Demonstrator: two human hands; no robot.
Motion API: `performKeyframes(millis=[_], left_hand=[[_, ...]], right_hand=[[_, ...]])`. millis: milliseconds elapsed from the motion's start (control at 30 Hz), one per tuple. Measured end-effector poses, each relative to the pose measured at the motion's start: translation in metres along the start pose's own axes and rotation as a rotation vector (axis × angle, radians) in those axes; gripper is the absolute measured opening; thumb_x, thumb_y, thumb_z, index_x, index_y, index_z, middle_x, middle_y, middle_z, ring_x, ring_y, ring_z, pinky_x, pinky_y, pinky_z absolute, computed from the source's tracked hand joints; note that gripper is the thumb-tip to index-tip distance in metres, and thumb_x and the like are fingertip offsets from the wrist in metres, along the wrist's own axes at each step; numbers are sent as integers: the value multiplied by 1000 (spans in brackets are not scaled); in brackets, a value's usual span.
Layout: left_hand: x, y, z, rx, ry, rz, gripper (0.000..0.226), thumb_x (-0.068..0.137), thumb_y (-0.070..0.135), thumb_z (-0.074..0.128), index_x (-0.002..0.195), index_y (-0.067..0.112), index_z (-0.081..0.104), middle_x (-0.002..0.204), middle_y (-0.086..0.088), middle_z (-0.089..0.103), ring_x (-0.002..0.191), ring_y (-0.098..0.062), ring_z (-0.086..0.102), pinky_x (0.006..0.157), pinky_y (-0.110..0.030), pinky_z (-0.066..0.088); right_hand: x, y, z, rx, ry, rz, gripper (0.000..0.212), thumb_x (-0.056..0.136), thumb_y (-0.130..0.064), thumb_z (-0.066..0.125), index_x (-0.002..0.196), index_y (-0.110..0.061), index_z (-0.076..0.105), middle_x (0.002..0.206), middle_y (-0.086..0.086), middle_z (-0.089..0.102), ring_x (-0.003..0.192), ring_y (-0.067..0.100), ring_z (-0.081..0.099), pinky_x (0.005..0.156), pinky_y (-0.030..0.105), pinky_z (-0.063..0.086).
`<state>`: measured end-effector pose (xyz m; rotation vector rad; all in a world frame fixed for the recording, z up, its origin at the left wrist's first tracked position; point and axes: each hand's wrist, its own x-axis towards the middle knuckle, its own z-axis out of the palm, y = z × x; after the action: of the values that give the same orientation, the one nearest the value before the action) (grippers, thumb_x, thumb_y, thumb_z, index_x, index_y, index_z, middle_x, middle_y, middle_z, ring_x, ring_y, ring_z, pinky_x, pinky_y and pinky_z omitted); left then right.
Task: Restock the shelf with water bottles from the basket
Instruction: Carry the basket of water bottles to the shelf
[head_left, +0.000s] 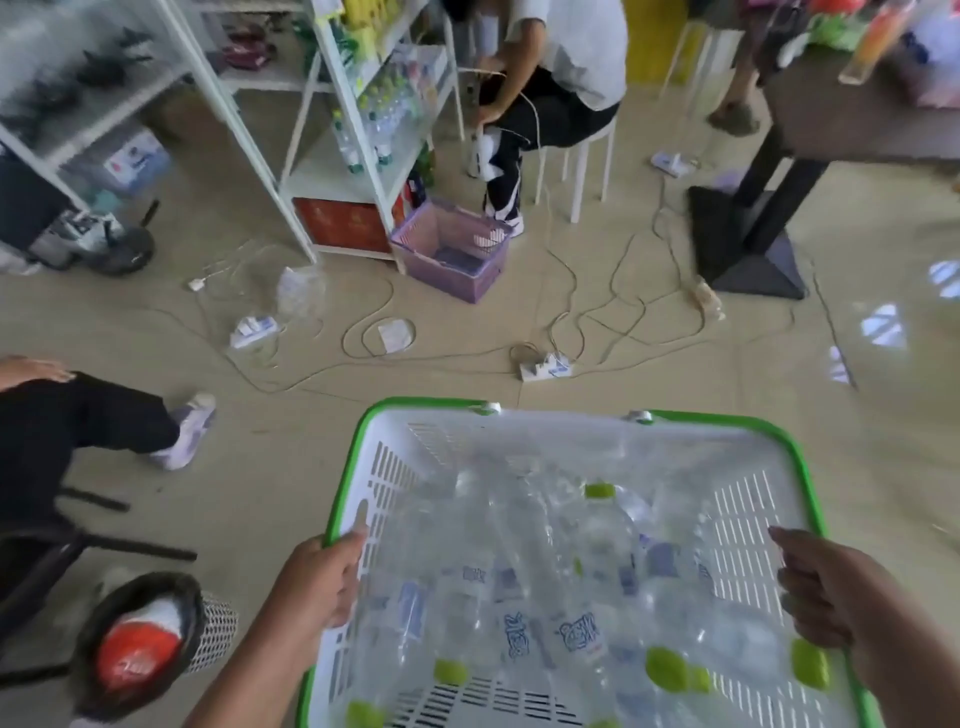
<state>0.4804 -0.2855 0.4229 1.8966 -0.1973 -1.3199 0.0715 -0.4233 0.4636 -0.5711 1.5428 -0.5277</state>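
Note:
A white basket with a green rim (415, 405) fills the lower middle of the view, held above the floor. Inside lie several clear water bottles (582, 597) with green caps and blue labels. My left hand (322, 582) grips the basket's left rim. My right hand (826, 592) grips its right rim. The white shelf (358, 130) stands at the upper left, some way ahead, with bottles on its middle level.
A purple basket (452, 249) sits on the floor by the shelf. Cables and a power strip (545, 366) cross the floor ahead. One person sits on a white stool (587, 166) behind the shelf, another at the left. A dark table base (748, 249) stands right; a bin (140, 639) lower left.

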Motion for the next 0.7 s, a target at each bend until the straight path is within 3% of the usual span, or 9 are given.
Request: performKeyframes(millis=[100, 200, 400, 700], left_hand=[[10, 25, -7, -106, 91, -37, 45, 98, 20, 49, 57, 18, 29, 36, 5, 21, 24, -7, 19, 40, -10, 18], [17, 43, -25, -148, 210, -28, 48, 95, 21, 54, 54, 19, 29, 37, 4, 21, 26, -8, 18, 40, -11, 16], [63, 81, -77, -298, 362, -44, 50, 95, 21, 53, 52, 20, 29, 39, 5, 18, 28, -7, 17, 42, -12, 13], [189, 159, -180, -502, 449, -56, 48, 96, 22, 52, 54, 17, 29, 38, 4, 16, 25, -7, 18, 43, -11, 18]], right_hand=[[32, -56, 38, -89, -84, 4, 54, 97, -21, 46, 45, -20, 28, 35, -6, 17, 22, 6, 13, 34, 6, 19], [64, -98, 88, -182, -165, -10, 46, 96, -21, 46, 55, -20, 24, 36, -6, 17, 23, 7, 13, 34, 6, 17], [127, -169, 226, -355, -286, -4, 43, 95, -20, 48, 58, -20, 26, 37, -6, 19, 25, 7, 14, 35, 7, 16], [187, -277, 451, -502, -377, -59, 46, 95, -19, 50, 55, -21, 26, 38, -6, 19, 26, 7, 14, 34, 8, 13]])
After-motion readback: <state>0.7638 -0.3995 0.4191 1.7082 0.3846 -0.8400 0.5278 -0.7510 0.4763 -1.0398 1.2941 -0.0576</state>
